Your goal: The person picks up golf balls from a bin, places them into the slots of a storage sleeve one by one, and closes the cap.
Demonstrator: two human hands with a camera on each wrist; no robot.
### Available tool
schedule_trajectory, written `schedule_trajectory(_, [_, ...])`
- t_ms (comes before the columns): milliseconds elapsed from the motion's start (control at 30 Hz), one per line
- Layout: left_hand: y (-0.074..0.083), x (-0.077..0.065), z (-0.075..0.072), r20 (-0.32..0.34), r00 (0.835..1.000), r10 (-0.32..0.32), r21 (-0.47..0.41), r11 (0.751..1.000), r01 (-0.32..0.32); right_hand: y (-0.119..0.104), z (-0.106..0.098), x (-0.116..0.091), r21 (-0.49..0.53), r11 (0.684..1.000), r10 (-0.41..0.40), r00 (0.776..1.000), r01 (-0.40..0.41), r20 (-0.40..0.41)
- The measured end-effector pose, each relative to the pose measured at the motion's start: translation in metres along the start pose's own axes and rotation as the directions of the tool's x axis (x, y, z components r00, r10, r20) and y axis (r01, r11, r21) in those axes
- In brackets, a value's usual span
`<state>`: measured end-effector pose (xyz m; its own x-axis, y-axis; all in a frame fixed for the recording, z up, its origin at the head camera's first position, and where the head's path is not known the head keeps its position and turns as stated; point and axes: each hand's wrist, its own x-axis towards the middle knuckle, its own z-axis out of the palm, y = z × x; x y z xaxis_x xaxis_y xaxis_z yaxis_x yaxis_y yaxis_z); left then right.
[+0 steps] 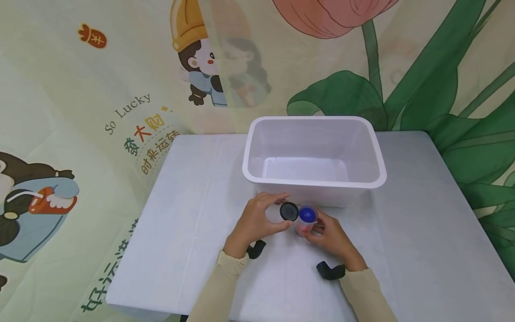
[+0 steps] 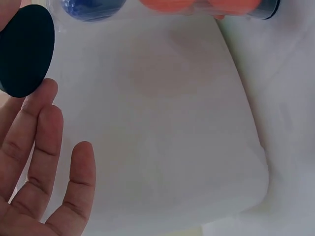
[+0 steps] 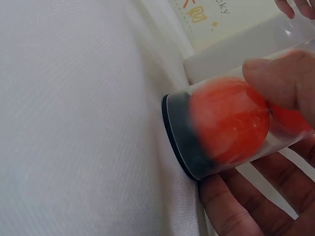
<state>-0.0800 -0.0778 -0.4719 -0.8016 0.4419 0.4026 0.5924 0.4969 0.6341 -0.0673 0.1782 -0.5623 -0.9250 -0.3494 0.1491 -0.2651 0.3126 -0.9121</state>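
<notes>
In the head view my left hand point(image 1: 253, 219) pinches a round black cap point(image 1: 289, 211) between thumb and fingers. Close beside it, my right hand point(image 1: 331, 235) grips a clear plastic tube point(image 1: 304, 229) whose uncapped mouth faces up. A blue ball point(image 1: 308, 214) sits at the top of the tube. Below it are orange-red balls point(image 3: 229, 120), seen through the wall in the right wrist view. A black end cap point(image 3: 183, 137) closes the tube's bottom, close over the white cloth. The left wrist view shows the loose cap point(image 2: 27, 51) apart from the tube.
A deep white plastic tub point(image 1: 314, 183) stands just beyond my hands on the cloth-covered table point(image 1: 193, 214). Black wrist mounts point(image 1: 331, 271) stick out by both cuffs. A printed curtain point(image 1: 100, 80) hangs behind the table and along its left side.
</notes>
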Motion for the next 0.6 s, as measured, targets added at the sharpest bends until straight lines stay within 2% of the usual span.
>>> schedule_trajectory(200, [0.003,0.006,0.0,-0.007,1.0,-0.014,-0.04,0.999,0.014,0.002,-0.002,0.002,0.022,0.999,-0.032,0.999,0.032,-0.008])
schedule_trajectory(600, [0.006,0.016,0.005,-0.017,0.999,0.049,-0.058,0.997,-0.05,0.006,-0.005,0.005,0.032,0.999,-0.039,0.999,0.038,0.008])
